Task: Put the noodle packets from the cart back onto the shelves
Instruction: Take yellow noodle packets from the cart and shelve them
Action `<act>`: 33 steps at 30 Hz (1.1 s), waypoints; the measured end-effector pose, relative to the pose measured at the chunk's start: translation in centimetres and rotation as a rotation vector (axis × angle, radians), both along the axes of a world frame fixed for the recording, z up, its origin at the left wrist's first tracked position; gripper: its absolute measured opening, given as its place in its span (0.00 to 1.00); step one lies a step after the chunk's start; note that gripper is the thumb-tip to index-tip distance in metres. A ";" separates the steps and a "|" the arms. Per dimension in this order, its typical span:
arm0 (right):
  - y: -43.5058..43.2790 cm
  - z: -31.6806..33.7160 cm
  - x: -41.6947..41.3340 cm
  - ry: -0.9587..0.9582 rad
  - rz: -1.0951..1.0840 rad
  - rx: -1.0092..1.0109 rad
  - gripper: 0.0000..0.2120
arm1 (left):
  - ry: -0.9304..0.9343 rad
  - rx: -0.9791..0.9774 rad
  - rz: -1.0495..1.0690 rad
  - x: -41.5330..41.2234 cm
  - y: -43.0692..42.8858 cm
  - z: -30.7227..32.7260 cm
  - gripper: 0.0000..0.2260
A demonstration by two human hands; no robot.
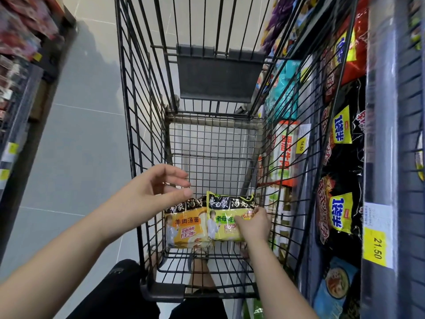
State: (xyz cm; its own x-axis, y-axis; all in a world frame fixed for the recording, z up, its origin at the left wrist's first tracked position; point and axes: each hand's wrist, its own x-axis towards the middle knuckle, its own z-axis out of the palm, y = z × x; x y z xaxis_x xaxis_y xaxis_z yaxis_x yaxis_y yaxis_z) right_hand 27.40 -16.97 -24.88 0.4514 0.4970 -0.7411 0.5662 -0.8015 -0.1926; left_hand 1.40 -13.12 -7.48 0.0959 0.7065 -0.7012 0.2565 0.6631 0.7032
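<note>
— Nearest?
— The right hand (254, 223) pinches a glossy, crinkled green packet (226, 217) at the near end of the black wire cart (161, 292), overlapping a flat orange packet (186, 223).
— The left hand (156, 187)?
— Fingers loosely spread above, holding nothing. Beyond, shiny bags (340, 125) fill the right shelf (379, 111).

cart (142, 111): open above, wire sides block | shelf (379, 111): just beside right wall | seat flap (213, 77): bars far end
</note>
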 end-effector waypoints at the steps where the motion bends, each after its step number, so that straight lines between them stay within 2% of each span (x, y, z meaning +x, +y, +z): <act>1: 0.3 0.0 0.1 0.004 0.007 -0.033 0.36 | -0.001 0.000 0.007 0.0 0.0 0.0 0.21; 5: 1.5 -0.4 1.3 0.073 0.054 -0.173 0.31 | -0.015 0.000 0.015 0.4 0.0 -0.1 0.22; 10: 1.7 -0.4 1.6 0.128 0.055 -0.207 0.33 | -0.029 0.004 0.002 0.4 0.2 -0.2 0.23; 14: 0.9 -0.2 1.5 0.179 0.001 -0.130 0.44 | -0.030 0.004 -0.002 0.5 0.2 -0.3 0.23; 15: 0.7 -0.2 1.5 0.199 0.000 -0.108 0.42 | -0.030 -0.001 0.000 0.5 0.2 -0.4 0.22; 18: 0.2 -0.1 1.6 0.301 -0.034 -0.056 0.25 | -0.034 -0.018 0.014 0.7 0.0 -0.7 0.20; 19: 0.0 0.2 1.6 0.328 -0.056 -0.031 0.22 | -0.035 -0.023 0.024 0.8 -0.2 -0.8 0.20; 24: -0.1 2.4 2.2 0.379 -0.066 0.088 0.22 | -0.020 -0.050 0.073 1.2 -1.0 -1.8 0.20; 29: 0.3 6.2 3.5 0.445 -0.133 0.244 0.13 | 0.028 -0.083 0.125 2.0 -0.9 -3.6 0.12; 32: 0.8 9.0 4.2 0.425 -0.102 0.311 0.22 | 0.039 -0.124 0.142 2.7 -1.2 -5.2 0.10; 33: 1.1 10.3 4.3 0.431 -0.097 0.340 0.20 | 0.044 -0.140 0.143 3.0 -1.3 -5.7 0.10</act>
